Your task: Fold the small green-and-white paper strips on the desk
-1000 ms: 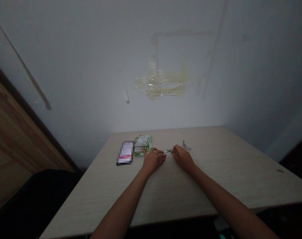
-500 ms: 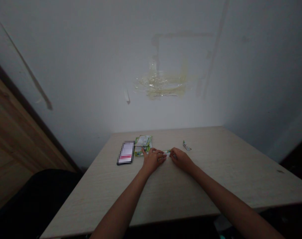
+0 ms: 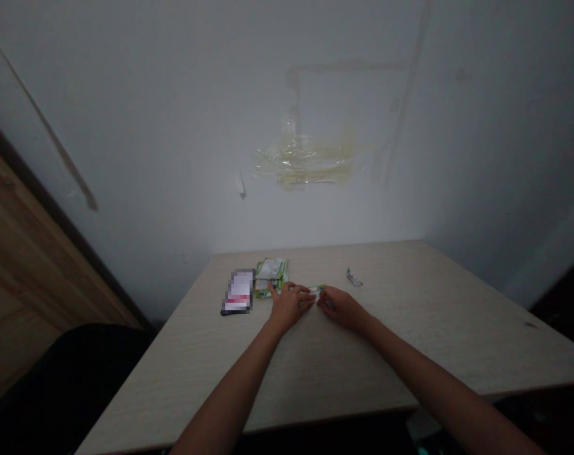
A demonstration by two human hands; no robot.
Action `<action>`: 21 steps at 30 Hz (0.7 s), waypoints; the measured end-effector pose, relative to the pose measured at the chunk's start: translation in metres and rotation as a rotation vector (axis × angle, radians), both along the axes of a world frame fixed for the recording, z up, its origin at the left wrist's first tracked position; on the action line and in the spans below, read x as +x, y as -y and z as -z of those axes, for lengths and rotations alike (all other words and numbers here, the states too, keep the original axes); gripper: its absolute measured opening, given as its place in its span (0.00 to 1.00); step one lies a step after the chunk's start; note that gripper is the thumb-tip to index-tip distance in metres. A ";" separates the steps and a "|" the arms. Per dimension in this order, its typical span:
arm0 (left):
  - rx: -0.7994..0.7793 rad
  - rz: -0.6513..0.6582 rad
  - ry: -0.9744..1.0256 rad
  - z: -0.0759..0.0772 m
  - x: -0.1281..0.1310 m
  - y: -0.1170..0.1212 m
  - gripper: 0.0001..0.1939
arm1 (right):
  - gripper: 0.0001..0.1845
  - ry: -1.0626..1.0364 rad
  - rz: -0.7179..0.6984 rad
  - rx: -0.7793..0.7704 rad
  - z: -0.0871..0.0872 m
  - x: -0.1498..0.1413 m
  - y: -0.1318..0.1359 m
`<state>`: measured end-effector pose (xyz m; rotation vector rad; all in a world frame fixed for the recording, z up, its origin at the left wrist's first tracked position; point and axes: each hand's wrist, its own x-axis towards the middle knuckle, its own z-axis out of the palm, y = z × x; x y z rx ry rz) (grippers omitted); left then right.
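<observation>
A flattened green-and-white wrapper (image 3: pixel 317 289) lies on the table, mostly covered by my two hands. My left hand (image 3: pixel 290 304) rests on it palm down, fingers stretched and the thumb spread toward the stacked packets. At the wrapper's right end my right hand (image 3: pixel 340 306) is closed, thumb and fingertips pinched at its near edge. The fingertips of both hands almost meet. Just behind my left thumb sits a small stack of green-and-white packets (image 3: pixel 272 270), printed with fine text too small to read.
Left of the stack lies a phone (image 3: pixel 238 292) with a blurred screen. A small crumpled wrapper strip (image 3: pixel 353 277) lies to the right, beyond my right hand. The pale wooden table (image 3: pixel 410 297) meets a wall (image 3: pixel 173 158) with old tape on it. A dark shape (image 3: pixel 73 373) stands at the left.
My right hand has shifted a little left along the wrapper toward my left hand, and less of the wrapper shows between them. My left hand has stayed in place.
</observation>
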<state>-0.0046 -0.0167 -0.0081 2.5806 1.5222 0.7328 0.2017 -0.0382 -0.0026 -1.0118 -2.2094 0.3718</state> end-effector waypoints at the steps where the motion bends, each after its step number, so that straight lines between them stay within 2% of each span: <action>1: -0.004 0.003 -0.004 0.000 0.000 0.000 0.10 | 0.05 -0.003 -0.005 -0.003 0.000 0.000 0.001; 10: -0.036 0.020 0.006 -0.002 -0.002 0.001 0.11 | 0.05 -0.049 -0.025 -0.025 0.002 0.000 0.001; 15: -0.035 0.020 0.016 0.000 -0.002 0.001 0.10 | 0.07 -0.142 0.113 -0.059 0.003 0.005 -0.003; 21: -0.018 0.022 0.001 0.000 -0.002 0.000 0.11 | 0.07 -0.052 0.093 0.003 0.004 0.005 -0.003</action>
